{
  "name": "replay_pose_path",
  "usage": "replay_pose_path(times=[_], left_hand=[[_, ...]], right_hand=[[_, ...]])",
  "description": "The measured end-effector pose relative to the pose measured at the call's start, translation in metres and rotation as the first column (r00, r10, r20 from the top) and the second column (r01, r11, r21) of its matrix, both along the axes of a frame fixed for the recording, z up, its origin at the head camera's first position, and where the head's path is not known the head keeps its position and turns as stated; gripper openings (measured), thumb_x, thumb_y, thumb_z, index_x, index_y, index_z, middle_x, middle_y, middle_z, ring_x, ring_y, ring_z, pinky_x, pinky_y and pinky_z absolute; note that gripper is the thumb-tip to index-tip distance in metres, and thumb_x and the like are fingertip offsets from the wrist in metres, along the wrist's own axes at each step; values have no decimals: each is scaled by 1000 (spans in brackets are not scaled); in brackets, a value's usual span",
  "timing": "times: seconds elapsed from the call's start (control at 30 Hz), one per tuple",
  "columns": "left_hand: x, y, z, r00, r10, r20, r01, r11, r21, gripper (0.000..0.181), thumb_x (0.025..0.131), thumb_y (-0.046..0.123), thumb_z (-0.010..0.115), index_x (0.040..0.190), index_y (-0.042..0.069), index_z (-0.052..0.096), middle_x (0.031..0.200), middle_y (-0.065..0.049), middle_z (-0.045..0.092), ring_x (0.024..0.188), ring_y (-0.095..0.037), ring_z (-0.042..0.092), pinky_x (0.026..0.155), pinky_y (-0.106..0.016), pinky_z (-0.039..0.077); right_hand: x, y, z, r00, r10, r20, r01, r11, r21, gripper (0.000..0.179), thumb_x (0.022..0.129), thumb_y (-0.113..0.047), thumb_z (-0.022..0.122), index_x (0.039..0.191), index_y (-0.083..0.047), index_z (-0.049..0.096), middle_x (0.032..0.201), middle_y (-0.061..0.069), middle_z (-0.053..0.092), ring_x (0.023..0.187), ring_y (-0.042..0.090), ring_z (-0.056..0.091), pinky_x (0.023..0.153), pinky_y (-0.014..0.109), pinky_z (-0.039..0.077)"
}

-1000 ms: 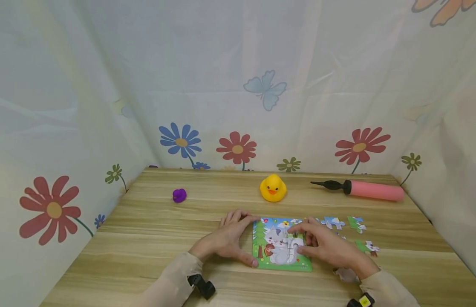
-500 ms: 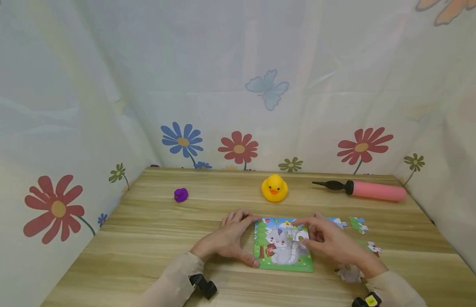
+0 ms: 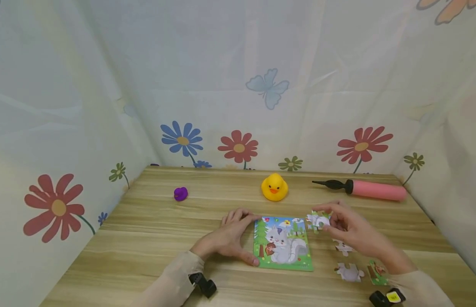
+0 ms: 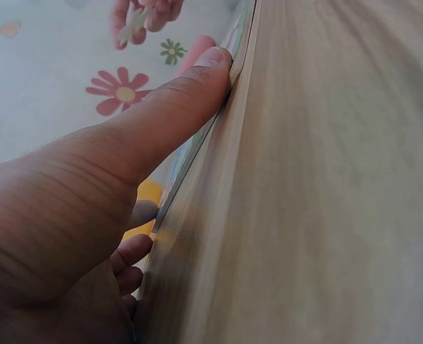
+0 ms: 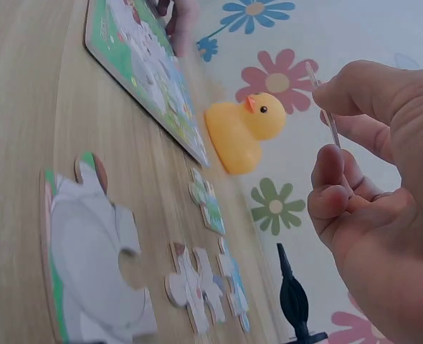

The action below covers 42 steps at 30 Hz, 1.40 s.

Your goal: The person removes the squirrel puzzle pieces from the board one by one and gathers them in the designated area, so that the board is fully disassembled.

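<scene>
A square jigsaw board [image 3: 284,266] with a grey squirrel picture lies flat before me. My left hand [image 3: 226,238] rests along its left side, thumb at the near corner and index finger at the far one. The left wrist view shows the thumb of that hand [image 4: 118,158] nearly straight along the edge. Right of the board, my right hand [image 3: 353,226] pinches a jigsaw piece [image 3: 317,220] between thumb and fingers, raised off the table. The right wrist view shows that piece [image 5: 332,129] edge-on. Under and near the right forearm lie several loose jigsaw pieces [image 3: 350,273].
A yellow rubber duck [image 3: 274,187] stands behind the board. Farther left sits a small purple duck [image 3: 180,194]. At the back right lies a pink hand pump [image 3: 377,190] with a black nozzle. Flowered cloth [image 3: 199,85] hangs around the table.
My right hand has moved right, off the board, with the jigsaw piece in its fingers. The squirrel picture, partly covered before, now shows whole. The left hand has stayed in place.
</scene>
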<state>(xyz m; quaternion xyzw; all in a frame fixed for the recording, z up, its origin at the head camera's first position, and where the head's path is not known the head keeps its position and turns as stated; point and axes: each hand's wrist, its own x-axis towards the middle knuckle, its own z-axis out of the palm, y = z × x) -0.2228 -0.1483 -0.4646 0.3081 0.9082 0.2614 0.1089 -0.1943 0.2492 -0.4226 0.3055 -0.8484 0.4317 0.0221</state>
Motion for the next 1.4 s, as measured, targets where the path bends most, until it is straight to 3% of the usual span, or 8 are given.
replay_pose_path(times=[0.27, 0.43, 0.63, 0.9, 1.0, 1.23, 1.4], left_hand=[[-2, 1, -2, 1000, 7, 1, -7, 1000, -8, 124, 72, 72, 97, 173, 30, 39, 168, -7, 35, 151, -33, 31, 126, -62, 27], [0, 0, -1, 1000, -1, -3, 1, 1000, 10, 123, 73, 70, 97, 172, 27, 40, 168, -9, 36, 152, -35, 31, 125, -64, 28], [0, 1, 0, 1000, 6, 1, -6, 1000, 6, 122, 73, 69, 98, 172, 28, 40, 168, -8, 35, 152, -34, 31, 125, -63, 27], [-1, 0, -1, 1000, 0, 3, 0, 1000, 1, 122, 74, 70, 97, 173, 27, 40, 169, -9, 35, 151, -35, 31, 125, -63, 27], [-1, -1, 0, 1000, -5, -3, 5, 1000, 2, 123, 73, 69, 98, 173, 26, 40, 169, -10, 35, 151, -35, 31, 125, -63, 27], [-2, -1, -2, 1000, -4, -13, 4, 1000, -5, 124, 72, 71, 97, 173, 27, 39, 170, -9, 34, 152, -35, 30, 125, -63, 28], [-2, -1, -2, 1000, -4, -1, 4, 1000, -7, 124, 73, 72, 97, 173, 28, 38, 170, -8, 34, 152, -34, 30, 125, -62, 27]], right_hand=[[13, 16, -2, 996, -53, 66, 51, 998, 33, 45, 105, -9, 78, 149, -15, 68, 108, 8, 52, 78, 15, 55, 64, 27, 48], [17, 17, -14, 999, -30, 40, 29, 999, 21, 42, 105, -9, 78, 146, -11, 70, 120, 9, 56, 83, 15, 56, 70, 28, 50], [17, 18, -26, 999, 13, 34, -13, 1000, 3, 41, 106, -10, 77, 146, -11, 70, 122, 7, 55, 81, 16, 54, 68, 28, 49], [14, 18, -39, 993, 26, 112, -28, 999, 20, 39, 105, -15, 80, 142, -14, 72, 120, 12, 52, 78, 15, 54, 64, 27, 49], [13, 17, -40, 993, 21, 116, -26, 999, 35, 38, 105, -16, 80, 141, -15, 72, 118, 12, 53, 77, 15, 54, 63, 27, 49], [12, 17, -38, 986, 0, 168, -15, 996, 88, 38, 105, -21, 80, 142, -17, 73, 133, 11, 58, 77, 14, 55, 63, 26, 49], [11, 18, -39, 976, -41, 212, 11, 990, 141, 40, 104, -28, 82, 143, -22, 73, 129, 9, 58, 80, 13, 56, 65, 26, 49]])
